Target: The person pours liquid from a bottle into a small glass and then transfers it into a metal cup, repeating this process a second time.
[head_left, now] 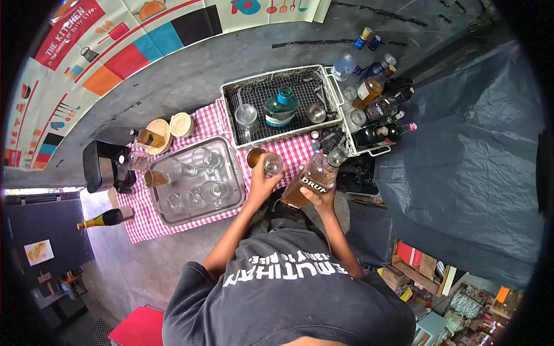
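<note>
Checked cloth (223, 119) was seen spread over the work surface. Metal tray (236, 202) was placed to the left of the hands, with several clear glasses (214, 191) laid or stood in it. Space beyond the hands was taken up by a white-rimmed wire basket (281, 76); in it a teal bottle (281, 108) was held upright between glassware. The right side was hemmed in by crowded bottles (369, 90). Two round containers (182, 124), a black appliance (99, 166) and a dark bottle with yellow foil (104, 218) were noted farther left.

Small clear glass (272, 164) was pinched between thumb and fingers of the left hand (264, 179), its mouth turned up toward the camera. Amber-filled glass (256, 157) was noted just beside that hand; whether it was touched could not be told. Square bottle of brownish liquid (311, 180) was gripped by the right hand (321, 199), fingers closed round its side, neck tilted away to the right, close to the basket.

"DRUM" was read on the gripped bottle, last letter partly cut off. "VIBE" was apparently borne by one bottle at right. "THE KITCHEN" was printed on the wall banner (122, 57); "TO RISE" was seen inverted on the dark shirt (288, 288).
</note>
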The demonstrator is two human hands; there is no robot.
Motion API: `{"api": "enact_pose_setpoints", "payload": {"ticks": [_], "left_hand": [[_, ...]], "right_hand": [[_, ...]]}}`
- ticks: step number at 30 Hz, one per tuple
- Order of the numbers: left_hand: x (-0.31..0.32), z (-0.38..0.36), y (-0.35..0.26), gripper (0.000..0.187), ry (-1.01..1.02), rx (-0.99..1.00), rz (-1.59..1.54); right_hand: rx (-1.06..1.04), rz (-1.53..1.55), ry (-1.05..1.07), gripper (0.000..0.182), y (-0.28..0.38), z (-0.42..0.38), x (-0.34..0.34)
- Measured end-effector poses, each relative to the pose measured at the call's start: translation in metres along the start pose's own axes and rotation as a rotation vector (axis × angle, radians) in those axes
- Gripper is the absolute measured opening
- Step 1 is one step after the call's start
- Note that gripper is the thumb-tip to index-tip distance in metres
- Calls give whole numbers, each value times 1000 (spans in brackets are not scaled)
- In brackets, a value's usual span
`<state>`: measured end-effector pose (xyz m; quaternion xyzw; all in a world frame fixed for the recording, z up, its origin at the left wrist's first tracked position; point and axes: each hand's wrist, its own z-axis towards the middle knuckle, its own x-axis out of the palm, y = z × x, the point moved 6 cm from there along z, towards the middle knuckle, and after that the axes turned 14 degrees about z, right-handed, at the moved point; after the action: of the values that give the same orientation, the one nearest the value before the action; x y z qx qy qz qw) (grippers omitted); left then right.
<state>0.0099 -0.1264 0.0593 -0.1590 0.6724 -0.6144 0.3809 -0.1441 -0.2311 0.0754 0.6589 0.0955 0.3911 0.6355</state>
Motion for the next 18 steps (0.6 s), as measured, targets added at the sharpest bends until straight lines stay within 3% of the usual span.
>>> {"api": "enact_pose_setpoints", "payload": {"ticks": [6, 11, 18], "left_hand": [[-9, -3, 11, 37, 34, 26, -17], [-17, -11, 21, 38, 89, 53, -35], [-21, -14, 22, 35, 100, 24, -47]], "right_hand": [[100, -86, 152, 61, -8, -11, 1], [124, -68, 146, 63, -3, -25, 6], [367, -56, 217, 68, -10, -57, 13]]}}
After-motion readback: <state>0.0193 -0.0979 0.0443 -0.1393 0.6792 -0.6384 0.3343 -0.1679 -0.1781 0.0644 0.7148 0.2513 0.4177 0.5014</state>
